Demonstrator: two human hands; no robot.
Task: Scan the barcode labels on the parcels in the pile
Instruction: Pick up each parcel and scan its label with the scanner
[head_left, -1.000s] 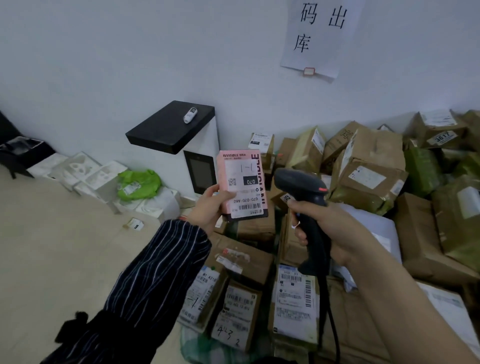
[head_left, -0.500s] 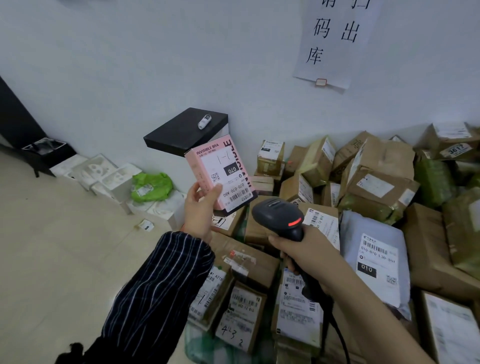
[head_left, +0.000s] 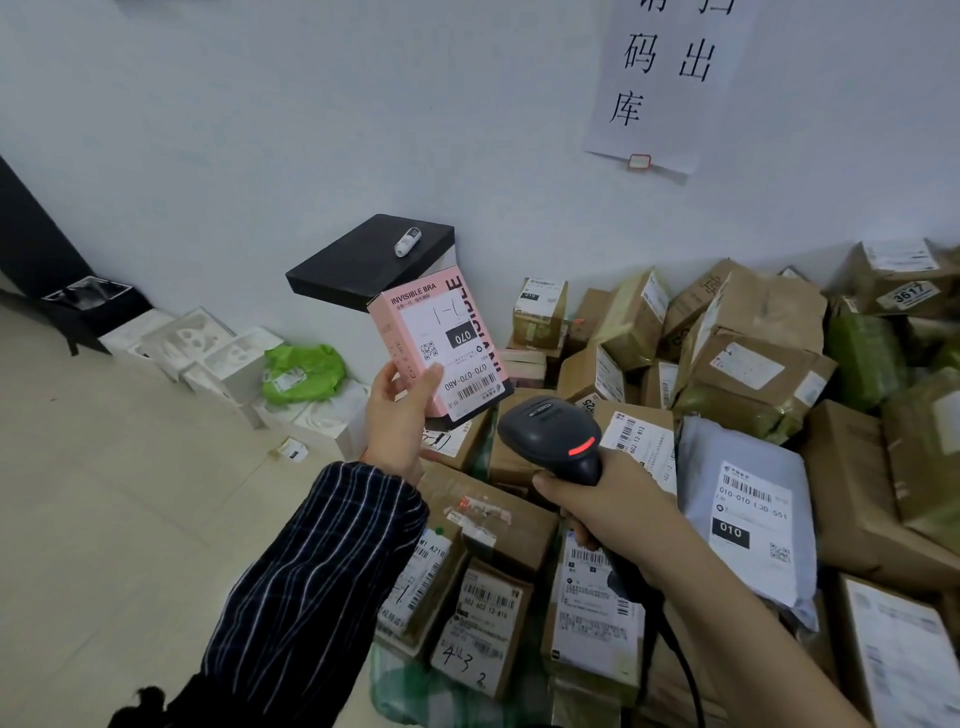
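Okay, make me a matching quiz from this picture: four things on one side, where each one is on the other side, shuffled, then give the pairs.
1. pink cardboard box
2. black handheld barcode scanner
3. grey plastic mailer bag
4. small white tube

A. lying on the parcel pile
B. gripped in the right hand
C. on the black flat top
D. held up in the left hand

Pairs: 1-D, 2-B, 3-A, 4-C.
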